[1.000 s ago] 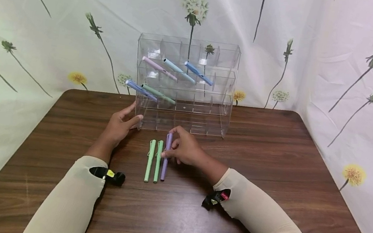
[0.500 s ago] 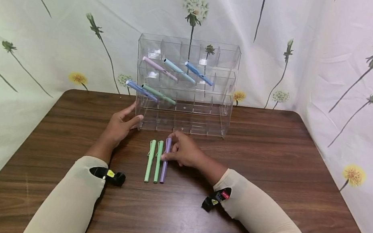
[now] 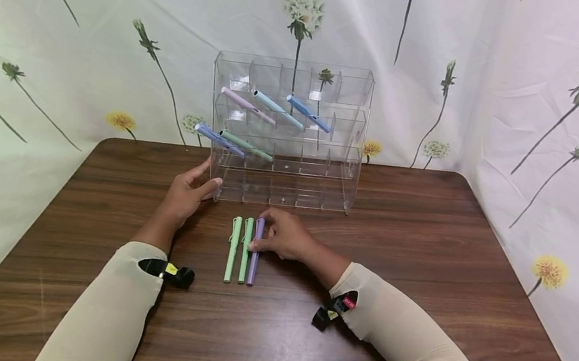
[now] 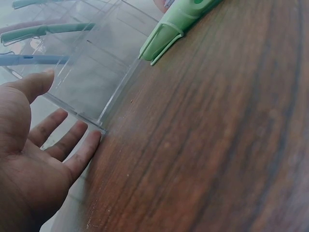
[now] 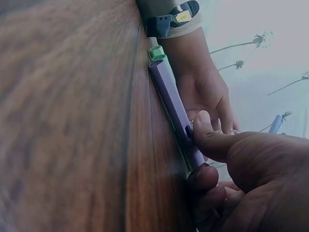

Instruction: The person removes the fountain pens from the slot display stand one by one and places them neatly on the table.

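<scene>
A purple pen (image 3: 253, 263) lies beside two light green pens (image 3: 231, 259), all roughly parallel on the table. My right hand (image 3: 286, 235) pinches the purple pen near its clip end. In the right wrist view the thumb and fingers of that hand meet along the purple pen (image 5: 169, 94). My left hand (image 3: 183, 196) touches the lower left side of a clear tiered organizer (image 3: 282, 189). Its fingers are spread and relaxed against that side in the left wrist view, where one green pen (image 4: 176, 26) also shows.
Leaning in the organizer's tiers are a pink pen (image 3: 247, 105), a pale blue pen (image 3: 278, 109), a blue pen (image 3: 308, 113), a periwinkle pen (image 3: 219, 140) and a dark green pen (image 3: 246, 145). A flower-print curtain (image 3: 180, 11) stands behind the wooden table (image 3: 400, 236).
My right hand has drawn the purple pen slightly toward me, so its ends now nearly line up with the green pens. The left hand and the organizer have stayed in place.
</scene>
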Demonstrator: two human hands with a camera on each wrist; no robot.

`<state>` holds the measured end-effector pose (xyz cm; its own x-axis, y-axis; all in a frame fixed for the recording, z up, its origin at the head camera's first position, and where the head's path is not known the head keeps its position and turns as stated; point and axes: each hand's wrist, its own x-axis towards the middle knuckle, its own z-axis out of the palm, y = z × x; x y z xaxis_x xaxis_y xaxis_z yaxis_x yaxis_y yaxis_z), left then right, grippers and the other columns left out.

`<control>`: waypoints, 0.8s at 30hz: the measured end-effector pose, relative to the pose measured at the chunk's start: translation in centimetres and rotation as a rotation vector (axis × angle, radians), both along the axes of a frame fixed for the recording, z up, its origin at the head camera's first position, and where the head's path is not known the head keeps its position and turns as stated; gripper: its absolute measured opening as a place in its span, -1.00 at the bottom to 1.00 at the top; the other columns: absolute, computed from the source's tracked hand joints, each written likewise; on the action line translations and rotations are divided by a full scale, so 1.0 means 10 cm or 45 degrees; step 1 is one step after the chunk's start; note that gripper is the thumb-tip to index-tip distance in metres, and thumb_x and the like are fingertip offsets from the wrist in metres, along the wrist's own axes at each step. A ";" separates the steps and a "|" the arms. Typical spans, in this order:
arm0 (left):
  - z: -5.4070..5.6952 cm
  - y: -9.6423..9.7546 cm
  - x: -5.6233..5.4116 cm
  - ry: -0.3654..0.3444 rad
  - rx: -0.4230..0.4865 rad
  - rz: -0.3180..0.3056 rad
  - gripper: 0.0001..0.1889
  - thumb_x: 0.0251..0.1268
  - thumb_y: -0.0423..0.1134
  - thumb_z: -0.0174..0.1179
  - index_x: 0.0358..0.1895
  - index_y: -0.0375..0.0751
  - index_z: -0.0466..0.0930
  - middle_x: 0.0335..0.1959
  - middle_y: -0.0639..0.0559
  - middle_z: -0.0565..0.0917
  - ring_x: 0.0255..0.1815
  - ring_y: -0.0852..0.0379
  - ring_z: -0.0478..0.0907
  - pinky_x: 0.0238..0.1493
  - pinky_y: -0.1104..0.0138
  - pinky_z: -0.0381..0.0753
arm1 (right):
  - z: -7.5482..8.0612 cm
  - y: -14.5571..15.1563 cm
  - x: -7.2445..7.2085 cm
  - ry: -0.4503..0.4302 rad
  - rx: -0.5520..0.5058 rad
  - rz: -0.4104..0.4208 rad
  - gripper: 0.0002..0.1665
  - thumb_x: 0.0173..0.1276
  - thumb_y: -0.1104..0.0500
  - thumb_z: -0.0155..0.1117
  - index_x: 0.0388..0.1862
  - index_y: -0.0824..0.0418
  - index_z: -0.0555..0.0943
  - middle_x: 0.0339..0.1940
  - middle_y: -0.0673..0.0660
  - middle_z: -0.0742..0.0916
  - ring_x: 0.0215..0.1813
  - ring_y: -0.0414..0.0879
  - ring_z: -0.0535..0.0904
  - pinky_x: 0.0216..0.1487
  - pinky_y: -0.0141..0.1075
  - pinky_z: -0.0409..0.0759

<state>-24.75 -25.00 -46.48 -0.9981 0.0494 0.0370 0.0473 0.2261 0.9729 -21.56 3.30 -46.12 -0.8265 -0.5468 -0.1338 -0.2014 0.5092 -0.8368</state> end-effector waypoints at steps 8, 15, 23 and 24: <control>0.00 0.00 0.00 0.010 -0.012 -0.004 -0.26 0.72 -0.09 0.22 0.78 0.26 0.08 0.82 -0.01 0.13 0.72 -0.19 0.32 0.45 0.26 0.63 | 0.00 -0.01 -0.01 -0.004 0.049 -0.011 -0.09 0.33 0.09 0.71 0.50 0.39 0.46 -0.62 -0.04 0.59 -0.74 -0.23 0.38 -0.67 -0.44 0.40; -0.02 -0.02 -0.02 0.008 -0.013 0.001 -0.26 0.71 -0.05 0.23 0.77 0.28 0.09 0.83 0.05 0.10 0.75 -0.14 0.27 0.38 0.40 0.66 | 0.00 -0.01 -0.01 -0.003 0.059 -0.020 -0.05 0.32 0.09 0.71 0.53 0.39 0.45 -0.63 -0.03 0.60 -0.76 -0.21 0.39 -0.70 -0.43 0.42; -0.01 -0.02 -0.01 -0.001 -0.023 -0.002 -0.23 0.70 -0.03 0.23 0.79 0.24 0.05 0.84 0.04 0.06 0.77 -0.14 0.21 0.36 0.44 0.66 | -0.01 -0.02 -0.02 -0.009 0.082 -0.031 -0.04 0.30 0.07 0.72 0.55 0.37 0.45 -0.63 -0.02 0.61 -0.76 -0.20 0.41 -0.70 -0.42 0.44; -0.02 -0.02 -0.01 -0.004 -0.022 0.000 -0.23 0.70 -0.02 0.24 0.79 0.23 0.05 0.84 0.04 0.06 0.77 -0.13 0.21 0.35 0.44 0.67 | -0.01 -0.02 -0.02 -0.008 0.081 -0.032 -0.03 0.30 0.07 0.72 0.55 0.37 0.45 -0.63 -0.02 0.61 -0.76 -0.20 0.41 -0.70 -0.42 0.45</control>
